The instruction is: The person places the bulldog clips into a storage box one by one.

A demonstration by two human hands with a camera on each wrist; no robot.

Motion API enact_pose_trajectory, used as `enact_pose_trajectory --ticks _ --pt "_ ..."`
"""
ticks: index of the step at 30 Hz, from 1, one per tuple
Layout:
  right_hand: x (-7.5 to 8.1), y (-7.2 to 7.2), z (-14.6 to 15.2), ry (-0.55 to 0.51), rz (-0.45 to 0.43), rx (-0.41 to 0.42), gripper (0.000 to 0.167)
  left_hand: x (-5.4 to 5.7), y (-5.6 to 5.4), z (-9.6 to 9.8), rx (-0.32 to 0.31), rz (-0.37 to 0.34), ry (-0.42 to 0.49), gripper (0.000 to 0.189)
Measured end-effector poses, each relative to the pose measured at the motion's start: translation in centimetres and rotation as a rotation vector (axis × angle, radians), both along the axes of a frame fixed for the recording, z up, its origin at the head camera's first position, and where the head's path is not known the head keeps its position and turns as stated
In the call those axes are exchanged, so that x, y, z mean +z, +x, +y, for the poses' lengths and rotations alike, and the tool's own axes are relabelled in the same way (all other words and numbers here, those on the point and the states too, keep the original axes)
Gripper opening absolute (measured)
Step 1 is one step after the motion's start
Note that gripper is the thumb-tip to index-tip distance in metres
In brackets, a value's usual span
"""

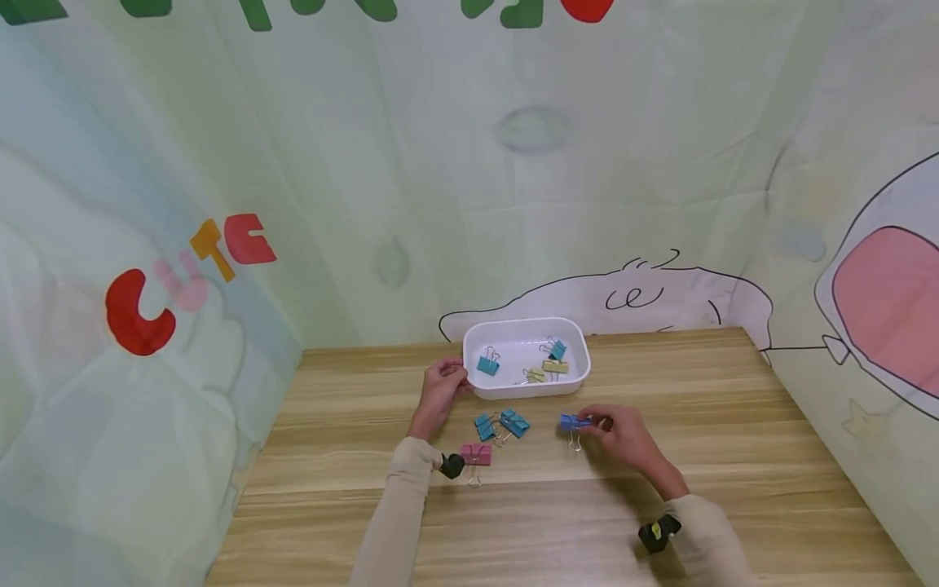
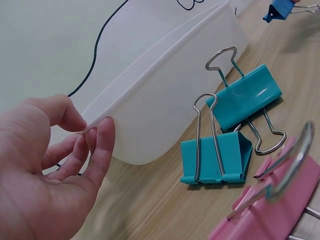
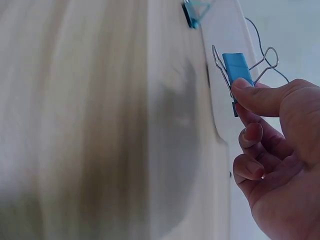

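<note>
Pinching the blue clip (image 1: 572, 422) by one end of its body, the right hand (image 1: 622, 434) has thumb and forefinger closed on it, with the other fingers curled loosely and holding nothing. The clip sits at those fingertips, its two wire handles sticking out on opposite sides, and it appears to be off the table (image 1: 352, 456). It is probably light, stiff and hard to break. Its smooth, glossy body could be a little slippery, so the flat end between the fingertips looks a sound place to hold; the wires likely swing and would give a poorer grip, and squeezing both together should spread the clip's mouth.

The left hand (image 1: 440, 390) pinches the rim of the tray (image 1: 521, 392) at its near left corner, thumb against fingers. The tray looks like thin, light plastic that may slide easily; its lip gives those fingers a good edge. It lies beyond the right fingertips and to their left, with teal clips (image 1: 487, 365) and yellow clips (image 1: 555, 367) inside.

Between the two hands' fingers, nearer the person than the tray, two loose clips (image 1: 516, 422), also teal, lie together. The pink clip (image 1: 476, 454) is nearer still, beside the left wrist.
</note>
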State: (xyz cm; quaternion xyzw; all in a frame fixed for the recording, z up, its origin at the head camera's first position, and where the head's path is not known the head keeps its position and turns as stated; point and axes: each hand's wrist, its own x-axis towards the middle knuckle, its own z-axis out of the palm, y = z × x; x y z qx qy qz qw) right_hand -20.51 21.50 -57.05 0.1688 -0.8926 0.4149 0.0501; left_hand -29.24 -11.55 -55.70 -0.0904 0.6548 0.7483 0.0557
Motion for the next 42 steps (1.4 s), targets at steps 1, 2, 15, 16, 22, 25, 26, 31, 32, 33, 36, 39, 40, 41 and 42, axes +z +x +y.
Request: enact_pose_trajectory --ticks 1,2,15,16,22,25,26,31,32,33,36,39,40,41,42 --pt "0.2 -0.1 0.3 0.001 0.000 -0.010 0.013 0.0 0.0 0.0 -0.001 0.001 0.000 0.036" --pt "0.3 -0.3 0.6 0.001 0.000 -0.016 0.013 0.0 0.0 0.0 -0.002 0.001 0.001 0.036" --pt "3.7 -2.5 2.3 -0.001 0.088 -0.067 0.011 -0.2 -0.1 -0.1 -0.004 -0.001 0.005 0.038" --pt "4.0 -2.7 2.3 -0.009 0.092 -0.068 0.010 -0.2 -0.1 -0.1 -0.004 0.001 0.005 0.038" --pt "5.6 -3.7 1.9 -0.029 0.090 -0.089 0.010 -0.3 -0.2 -0.1 -0.003 0.008 0.017 0.036" --pt "6.2 -4.3 1.7 -0.032 0.079 -0.106 0.011 -0.2 -0.2 -0.2 -0.003 0.001 0.001 0.037" --pt "6.3 -4.5 1.6 -0.033 0.080 -0.111 0.011 -0.2 -0.1 -0.2 -0.004 0.000 -0.006 0.038" --pt "6.9 -5.5 0.8 -0.046 0.059 -0.130 0.013 -0.1 0.0 -0.4 -0.006 -0.010 -0.029 0.039" --pt "7.1 -5.7 0.6 -0.052 0.054 -0.129 0.013 -0.1 0.0 -0.4 -0.004 -0.010 -0.029 0.038" --pt "7.3 -5.8 0.3 -0.058 0.051 -0.129 0.013 -0.1 0.0 -0.4 -0.002 -0.011 -0.030 0.037" --pt "7.8 -6.3 -0.6 -0.073 0.062 -0.110 0.011 -0.1 0.1 -0.4 0.006 -0.002 -0.027 0.037" --pt "8.1 -6.6 -1.4 -0.069 0.075 -0.094 0.010 -0.2 0.1 -0.3 0.012 0.006 -0.021 0.037" --pt "8.2 -6.7 -1.7 -0.069 0.075 -0.089 0.010 -0.2 0.1 -0.2 0.013 0.008 -0.016 0.037" --pt "8.3 -6.8 -1.9 -0.065 0.073 -0.087 0.010 -0.3 0.1 -0.1 0.012 0.010 -0.011 0.038" --pt "8.3 -6.9 -2.2 -0.061 0.073 -0.086 0.010 -0.3 0.1 0.0 0.012 0.009 -0.010 0.037"
